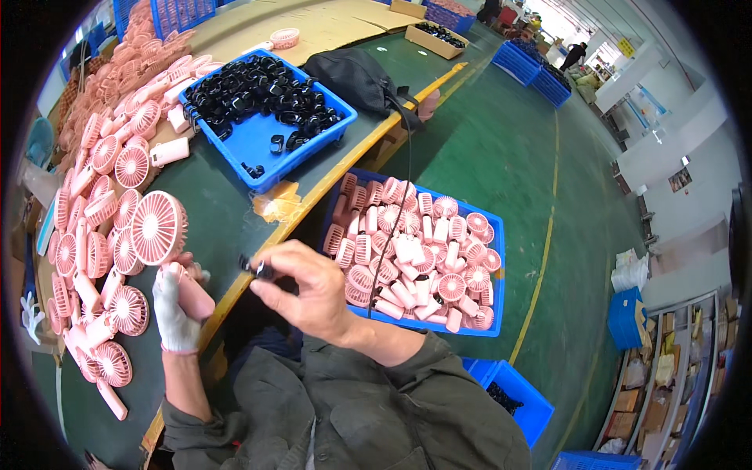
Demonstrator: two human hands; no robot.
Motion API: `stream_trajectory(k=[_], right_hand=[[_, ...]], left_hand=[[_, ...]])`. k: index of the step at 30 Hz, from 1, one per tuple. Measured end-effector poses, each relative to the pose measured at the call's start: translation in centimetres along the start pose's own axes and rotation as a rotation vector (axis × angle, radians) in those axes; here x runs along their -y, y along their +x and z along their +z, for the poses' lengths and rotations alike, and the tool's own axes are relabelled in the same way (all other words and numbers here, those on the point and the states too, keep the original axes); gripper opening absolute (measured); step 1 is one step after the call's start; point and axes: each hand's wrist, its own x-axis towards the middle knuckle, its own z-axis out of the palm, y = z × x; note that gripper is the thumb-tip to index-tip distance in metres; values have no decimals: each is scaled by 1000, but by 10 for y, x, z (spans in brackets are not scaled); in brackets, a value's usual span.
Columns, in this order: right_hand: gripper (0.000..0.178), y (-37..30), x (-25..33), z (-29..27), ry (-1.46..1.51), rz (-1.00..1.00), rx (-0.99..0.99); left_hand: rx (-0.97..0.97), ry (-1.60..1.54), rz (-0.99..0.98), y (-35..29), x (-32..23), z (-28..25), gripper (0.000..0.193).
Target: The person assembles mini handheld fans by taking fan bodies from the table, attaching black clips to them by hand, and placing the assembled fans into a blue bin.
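My left hand, in a pale glove with bare fingertips, is closed around the handle of a pink handheld fan. The fan's round grille stands up above the hand. Close to its right, my bare right hand pinches a small glossy black plastic part between thumb and fingers. The part is apart from the fan handle. Farther up the table is a shallow blue tray holding many loose black parts. A heap of pink fans covers the table's left side.
Right of the table edge, a blue crate is filled with pink fans; a black cord hangs across it. A black bag lies beside the tray. A smaller blue bin stands at lower right. Shelves line the right wall.
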Motion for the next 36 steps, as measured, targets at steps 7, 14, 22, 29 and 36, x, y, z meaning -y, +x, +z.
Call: stream_trajectory(k=[7, 14, 22, 29, 36], right_hand=[[19, -33, 11, 2, 597, 170, 132], [18, -39, 2, 11, 699, 300, 88], [33, -50, -32, -4, 507, 302, -40], [53, -54, -57, 4, 544, 376, 28], [44, -53, -47, -6, 894, 863, -35]], left_hand=[[-28, 231, 107, -50, -7, 72, 36], [-13, 787, 299, -68, 12, 55, 35], [20, 590, 84, -50, 6, 101, 20], [137, 842, 142, -45, 52, 81, 32], [144, -49, -776, -46, 47, 95, 73]])
